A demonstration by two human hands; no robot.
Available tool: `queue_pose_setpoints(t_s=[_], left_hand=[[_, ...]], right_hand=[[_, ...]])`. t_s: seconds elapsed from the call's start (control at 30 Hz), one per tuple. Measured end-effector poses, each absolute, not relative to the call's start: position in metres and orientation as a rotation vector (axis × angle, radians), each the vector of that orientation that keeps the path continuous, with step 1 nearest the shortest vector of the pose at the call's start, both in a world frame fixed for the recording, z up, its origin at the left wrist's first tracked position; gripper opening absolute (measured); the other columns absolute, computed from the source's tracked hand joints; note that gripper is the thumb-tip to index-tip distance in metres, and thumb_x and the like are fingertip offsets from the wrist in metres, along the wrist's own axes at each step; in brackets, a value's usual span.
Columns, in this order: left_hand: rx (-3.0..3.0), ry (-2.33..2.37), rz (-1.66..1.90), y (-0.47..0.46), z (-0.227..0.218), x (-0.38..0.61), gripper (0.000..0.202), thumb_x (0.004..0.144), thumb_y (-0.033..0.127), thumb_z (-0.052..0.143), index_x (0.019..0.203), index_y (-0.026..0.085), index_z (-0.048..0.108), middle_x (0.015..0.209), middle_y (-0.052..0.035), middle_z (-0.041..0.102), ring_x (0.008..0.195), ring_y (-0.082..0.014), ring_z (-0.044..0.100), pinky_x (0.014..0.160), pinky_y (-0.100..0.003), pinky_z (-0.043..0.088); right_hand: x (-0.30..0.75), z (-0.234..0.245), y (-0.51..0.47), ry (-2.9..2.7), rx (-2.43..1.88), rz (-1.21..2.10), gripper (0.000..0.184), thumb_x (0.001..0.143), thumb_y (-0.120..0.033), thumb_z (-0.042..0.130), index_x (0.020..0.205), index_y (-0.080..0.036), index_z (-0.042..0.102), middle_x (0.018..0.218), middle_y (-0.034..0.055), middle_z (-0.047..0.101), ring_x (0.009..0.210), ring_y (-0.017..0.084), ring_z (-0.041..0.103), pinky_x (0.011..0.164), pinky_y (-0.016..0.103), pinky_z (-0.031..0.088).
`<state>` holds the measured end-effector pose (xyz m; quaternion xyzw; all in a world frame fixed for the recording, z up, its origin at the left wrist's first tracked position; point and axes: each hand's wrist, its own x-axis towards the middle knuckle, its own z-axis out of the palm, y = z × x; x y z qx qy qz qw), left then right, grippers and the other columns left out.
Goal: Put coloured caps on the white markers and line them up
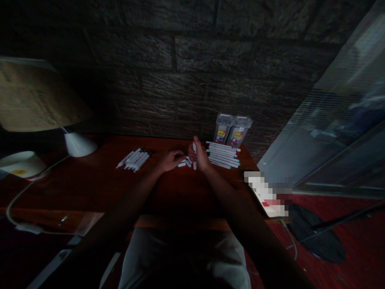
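Observation:
Near the middle of the wooden table (120, 196), my right hand (201, 158) is closed around a white marker (194, 148), thumb pointing up. Part of the marker shows beside the thumb; the rest is hidden by the fingers. My left hand (171, 160) rests just to the left, with a gap between thumb and fingers. Its fingertips are close to several short white pieces that look like marker caps (182, 164), lying between the hands. Whether they touch is too dark to tell. A row of white markers (224, 155) lies right of my right hand. Another bunch of markers (134, 159) lies to the left.
Two clear plastic cases (237, 131) with yellow labels stand against the brick wall (192, 88). At left are a lamp (78, 144), a paper cup (22, 164) and a white cable (18, 196). A partly blurred flat device (264, 196) lies at the right edge.

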<state>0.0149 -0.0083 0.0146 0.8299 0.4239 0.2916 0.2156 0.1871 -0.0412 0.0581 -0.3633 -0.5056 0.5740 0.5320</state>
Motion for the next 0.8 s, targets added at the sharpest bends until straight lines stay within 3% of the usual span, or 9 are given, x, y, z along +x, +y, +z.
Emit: queue_pose_setpoints(t_s=[0.13, 0.43, 0.8], left_hand=[[2.3, 1.175, 0.825, -0.0074, 0.0134, 0.0146, 0.03, 0.096, 0.042, 0.055, 0.103, 0.02, 0.075, 0.109, -0.0063, 0.079, 0.102, -0.0219, 0.073, 0.095, -0.033, 0.053], [2.294, 1.202, 0.797, -0.0101, 0.0161, 0.0155, 0.032, 0.096, 0.041, 0.056, 0.106, 0.018, 0.076, 0.11, -0.0073, 0.079, 0.102, -0.0234, 0.073, 0.093, -0.034, 0.053], [2.304, 1.191, 0.817, -0.0104, 0.0166, 0.0151, 0.031, 0.096, 0.043, 0.055, 0.102, 0.021, 0.075, 0.107, -0.0055, 0.08, 0.097, -0.0213, 0.072, 0.094, -0.033, 0.054]], right_hand=[[0.1875, 0.059, -0.0426, -1.221, -0.868, 1.359, 0.074, 0.08, -0.096, 0.039, 0.058, -0.026, 0.033, 0.043, -0.0085, 0.024, 0.037, 0.007, 0.023, 0.036, 0.025, 0.018], [0.1883, 0.0568, -0.0386, -1.181, -0.848, 1.386, 0.064, 0.091, -0.082, 0.042, 0.059, -0.026, 0.034, 0.044, -0.0085, 0.025, 0.037, 0.008, 0.023, 0.037, 0.025, 0.018], [0.187, 0.0593, -0.0411, -1.196, -0.898, 1.351, 0.066, 0.088, -0.085, 0.043, 0.06, -0.026, 0.035, 0.043, -0.0088, 0.027, 0.037, 0.007, 0.025, 0.038, 0.025, 0.019]])
